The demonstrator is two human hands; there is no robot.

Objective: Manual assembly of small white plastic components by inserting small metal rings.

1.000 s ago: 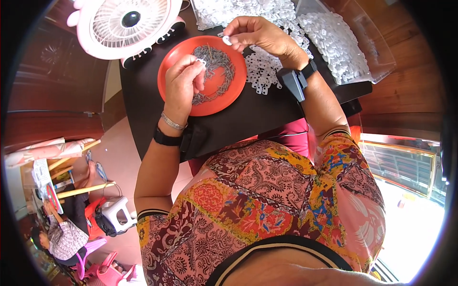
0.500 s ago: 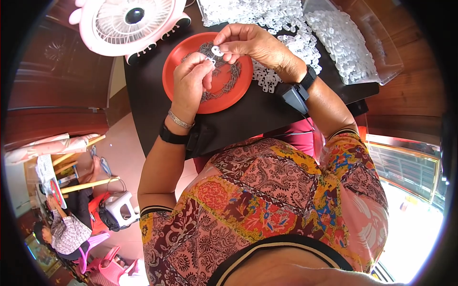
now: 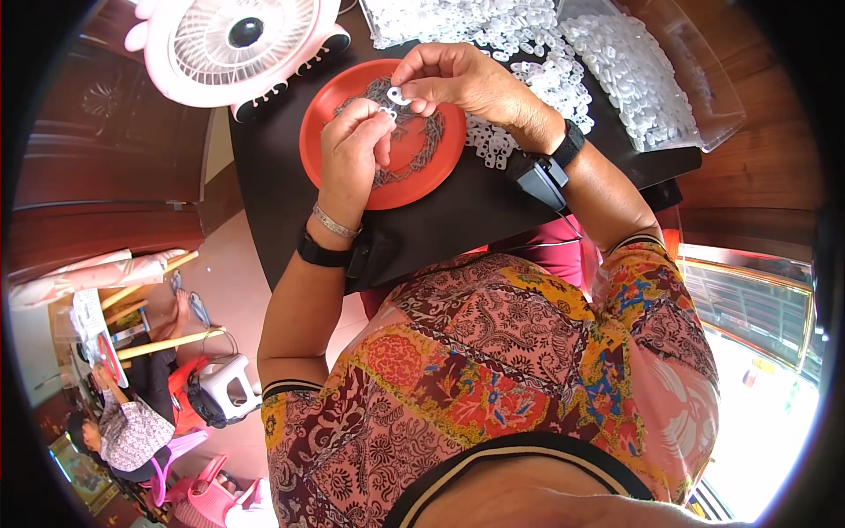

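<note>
Over the red plate (image 3: 414, 195), my hands are close together. My left hand (image 3: 350, 150) is closed in a pinch on a small white plastic piece (image 3: 387, 112). My right hand (image 3: 466, 84) pinches another white plastic piece (image 3: 395, 93), which has a dark spot or hole and a curved edge. The two pieces are very near each other; whether they touch, I cannot tell. Thin grey nail-like pins (image 3: 429, 148) lie in a ring on the plate beneath. A band and a black strap are round my left wrist; a strapped black device is on my right.
White plastic pieces (image 3: 563, 88) lie loose on the black table (image 3: 466, 216), right of the plate. A clear tray (image 3: 720, 134) at the right is heaped with more. A pink fan (image 3: 239, 31) stands at the far left. Below left, another person (image 3: 136, 431) sits near a white stool (image 3: 227, 387).
The white piece in my right hand has turned and shifted slightly left. My left hand has barely moved and keeps its pinch.
</note>
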